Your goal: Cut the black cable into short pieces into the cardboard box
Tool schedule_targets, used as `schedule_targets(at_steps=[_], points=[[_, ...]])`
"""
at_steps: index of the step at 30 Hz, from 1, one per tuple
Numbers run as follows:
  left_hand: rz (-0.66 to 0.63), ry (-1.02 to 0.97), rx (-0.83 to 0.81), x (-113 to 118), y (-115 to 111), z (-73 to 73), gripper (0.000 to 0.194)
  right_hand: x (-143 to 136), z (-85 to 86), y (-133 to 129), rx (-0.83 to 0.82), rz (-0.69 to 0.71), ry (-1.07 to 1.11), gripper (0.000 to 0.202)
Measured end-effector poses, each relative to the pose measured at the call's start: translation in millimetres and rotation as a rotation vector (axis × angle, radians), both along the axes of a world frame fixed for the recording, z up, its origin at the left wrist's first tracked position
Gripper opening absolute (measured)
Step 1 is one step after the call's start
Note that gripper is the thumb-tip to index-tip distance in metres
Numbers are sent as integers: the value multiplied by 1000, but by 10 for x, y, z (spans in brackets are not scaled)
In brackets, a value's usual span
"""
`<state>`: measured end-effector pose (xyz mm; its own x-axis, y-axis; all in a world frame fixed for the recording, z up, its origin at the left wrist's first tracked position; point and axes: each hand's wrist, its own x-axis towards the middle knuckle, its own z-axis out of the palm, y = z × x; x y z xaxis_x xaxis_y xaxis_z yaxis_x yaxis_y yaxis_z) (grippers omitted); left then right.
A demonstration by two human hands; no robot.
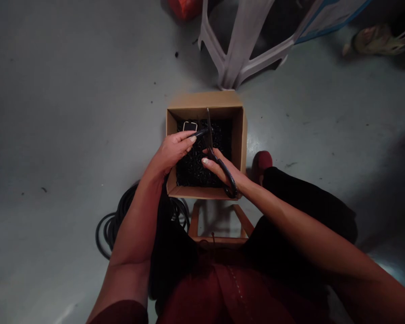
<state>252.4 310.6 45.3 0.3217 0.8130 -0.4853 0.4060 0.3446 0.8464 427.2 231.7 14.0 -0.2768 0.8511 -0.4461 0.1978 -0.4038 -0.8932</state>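
My left hand is closed on a black ribbed tube, whose free end points to the right. In my right hand is a pair of scissors with black handles, the blades pointing away from me. The tube's end lies at the blades; whether they are parted around it I cannot tell. Both hands are over an open cardboard box, which holds many small black pieces. A dark rectangular object with a pale rim rests inside at the box's far left.
Coils of black tubing lie on the floor at my left. A wooden stool frame is between my legs. Beyond the box stands a pale plastic stool, with a red object beside it. Another person's foot shows at upper right.
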Motion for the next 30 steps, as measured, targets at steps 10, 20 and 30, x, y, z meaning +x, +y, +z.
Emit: schedule_targets(at_steps=[10,20,30], points=[[-52,9,5,11,-23,-13,45,2,-58,-15,15,-23,7,57],[-94,44,20,17,-20,-12,47,10,-28,-34,16,-49,-21,35],[-229,190,82,58,-35,-64,48,-91,-166,-227,-63,-148,29,31]])
